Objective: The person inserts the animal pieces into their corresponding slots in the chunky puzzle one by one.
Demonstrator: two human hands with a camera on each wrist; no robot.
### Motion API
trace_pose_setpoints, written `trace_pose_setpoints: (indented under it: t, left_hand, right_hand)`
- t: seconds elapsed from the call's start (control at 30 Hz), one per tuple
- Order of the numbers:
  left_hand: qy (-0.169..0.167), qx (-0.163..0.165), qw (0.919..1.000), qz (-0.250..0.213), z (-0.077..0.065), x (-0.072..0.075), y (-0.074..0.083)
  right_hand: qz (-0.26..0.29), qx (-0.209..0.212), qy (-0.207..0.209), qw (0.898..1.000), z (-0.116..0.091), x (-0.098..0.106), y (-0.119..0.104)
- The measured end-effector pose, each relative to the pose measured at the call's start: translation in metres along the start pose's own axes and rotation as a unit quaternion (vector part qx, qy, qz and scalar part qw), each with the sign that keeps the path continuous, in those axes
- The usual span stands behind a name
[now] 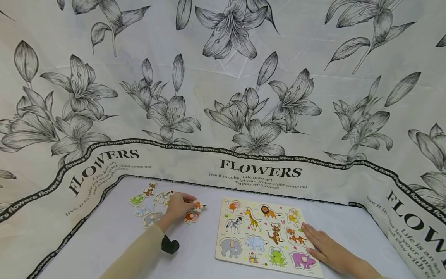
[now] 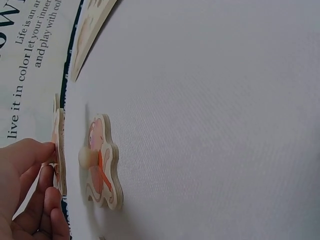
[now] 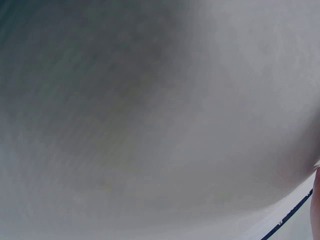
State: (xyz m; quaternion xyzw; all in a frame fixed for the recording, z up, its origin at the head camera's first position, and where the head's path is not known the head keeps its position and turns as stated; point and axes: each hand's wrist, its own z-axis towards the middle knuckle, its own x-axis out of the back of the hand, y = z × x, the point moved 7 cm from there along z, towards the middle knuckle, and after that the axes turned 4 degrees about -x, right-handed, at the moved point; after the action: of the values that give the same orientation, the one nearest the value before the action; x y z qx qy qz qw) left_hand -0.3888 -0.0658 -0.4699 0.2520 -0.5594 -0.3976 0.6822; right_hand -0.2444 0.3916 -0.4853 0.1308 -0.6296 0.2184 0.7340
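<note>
My left hand (image 1: 177, 207) pinches an orange animal puzzle piece (image 1: 199, 205) between thumb and fingers. From the left wrist view, this held piece (image 2: 60, 150) stands nearly edge-on, its picture mostly hidden. Just beside it lies a knobbed orange-and-red puzzle piece (image 1: 191, 217), whose round wooden knob (image 2: 89, 158) shows up close. On the right, my right hand (image 1: 325, 246) rests with straight fingers at the right edge of the wooden puzzle board (image 1: 240, 228). A purple hippo piece (image 1: 303, 260) with a knob sits in the board's lower right corner, near that hand's thumb.
Left of my left hand lie several loose pieces, among them a kangaroo (image 1: 149, 190), a frog (image 1: 136, 200), a zebra (image 1: 161, 198), a rhino (image 1: 143, 210) and an elephant (image 1: 151, 219). A flower-printed cloth (image 1: 265, 170) rises behind the white table surface (image 1: 195, 248).
</note>
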Motion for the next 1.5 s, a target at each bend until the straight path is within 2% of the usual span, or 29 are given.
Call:
trace_pose_setpoints:
  t: [0.23, 0.53, 0.73, 0.93, 1.13, 1.5]
  left_hand:
    - [-0.016, -0.006, 0.9998, -0.007, -0.002, -0.008, 0.015]
    - [-0.028, -0.007, 0.9995, -0.01, -0.001, -0.025, 0.026]
    - [-0.035, -0.009, 0.9991, -0.021, 0.0, -0.038, 0.034]
    - [-0.04, -0.024, 0.998, -0.042, 0.003, -0.049, 0.045]
    - [-0.044, -0.043, 0.9975, -0.036, 0.005, -0.061, 0.059]
    - [-0.073, -0.031, 0.9955, -0.051, 0.006, -0.086, 0.08]
  right_hand:
    - [0.01, -0.001, -0.002, 1.0, -0.001, 0.001, -0.001]
    - [0.009, -0.002, -0.002, 1.0, -0.001, 0.0, 0.0]
    - [0.015, -0.016, -0.016, 1.0, -0.001, 0.0, 0.001]
    - [0.042, -0.043, -0.044, 0.997, 0.001, -0.002, 0.003]
    - [0.049, -0.055, -0.059, 0.996, 0.002, -0.003, 0.005]
    - [0.055, -0.054, -0.059, 0.995, 0.002, -0.004, 0.006]
